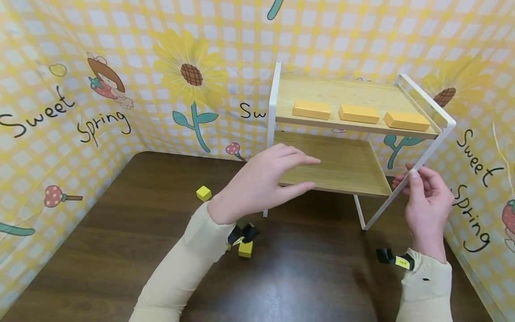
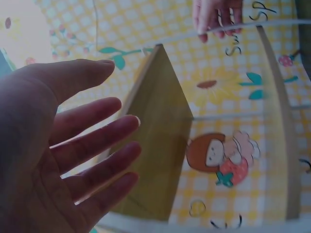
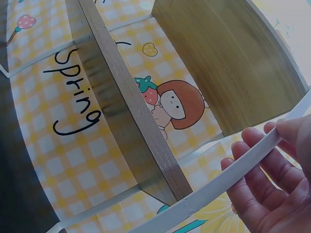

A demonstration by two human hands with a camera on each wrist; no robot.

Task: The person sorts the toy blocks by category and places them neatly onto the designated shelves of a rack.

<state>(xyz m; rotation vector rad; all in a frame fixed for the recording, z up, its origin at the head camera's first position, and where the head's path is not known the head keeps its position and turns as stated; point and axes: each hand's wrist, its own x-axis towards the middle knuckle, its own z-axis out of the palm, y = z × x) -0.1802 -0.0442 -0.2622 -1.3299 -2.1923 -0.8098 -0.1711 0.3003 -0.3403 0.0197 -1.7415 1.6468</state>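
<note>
A two-tier shelf with wooden boards and a white frame stands on the dark table. My right hand holds the frame's right side, thumb on the near face and fingers behind; the right wrist view shows this white bar between thumb and fingers. Before the shelf's left part is my left hand, fingers extended and thumb apart. Nothing lies in that left hand in its wrist view. Along the top board's front edge sit three yellow-orange blocks: left, middle and right.
A yellow cube rests on the table left of the shelf. Another yellow cube lies nearer, below my left wrist, with a further yellow piece partly hidden beside it. Checked cloth hangs behind and at both sides.
</note>
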